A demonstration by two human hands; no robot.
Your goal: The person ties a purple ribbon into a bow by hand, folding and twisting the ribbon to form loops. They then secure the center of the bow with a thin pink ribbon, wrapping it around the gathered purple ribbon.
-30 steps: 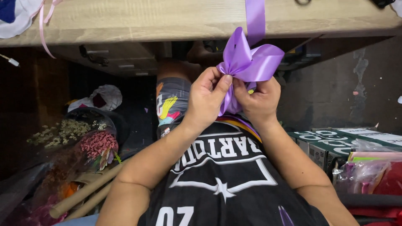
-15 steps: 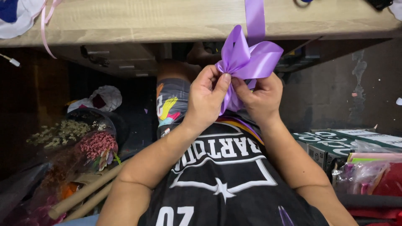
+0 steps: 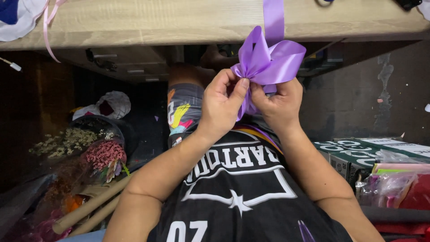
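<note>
**Purple ribbon bow, held in both hands below the worktop edge**

Head view, looking down over the person's lap.

- Left hand (image 3: pixel 222 101): fingers curled closed, thumb raised and pressed against the gathered centre of the purple ribbon bow (image 3: pixel 268 60). Grips the bow's knot from the left.
- Right hand (image 3: pixel 280 105): fingers folded closed, pinching the same centre from the right and from beneath. The two hands touch each other at the knot.
- Purple ribbon bow: satin, with two wide loops standing above the hands, one upright at the left, one rounded at the right. Held in the air just in front of the worktop edge, above the person's knees.
- Ribbon strip (image 3: pixel 273 18): same purple, running from the bow up and across the worktop to the top of the frame. A short tail hangs down between the hands.
- Worktop (image 3: pixel 170 20): pale wood grain, spanning the top of the view.
- Pink ribbon (image 3: pixel 48 33): thin, hanging over the worktop edge at far left.
- Dried flowers (image 3: pixel 85 150): cream and pink-red bunches, on the floor at lower left, well apart from the hands.
- Cardboard tubes (image 3: pixel 92 208): brown, lying slantwise just beside the flowers.
- Green-and-white boxes (image 3: pixel 358 154): at right, near the person's right forearm.
</note>
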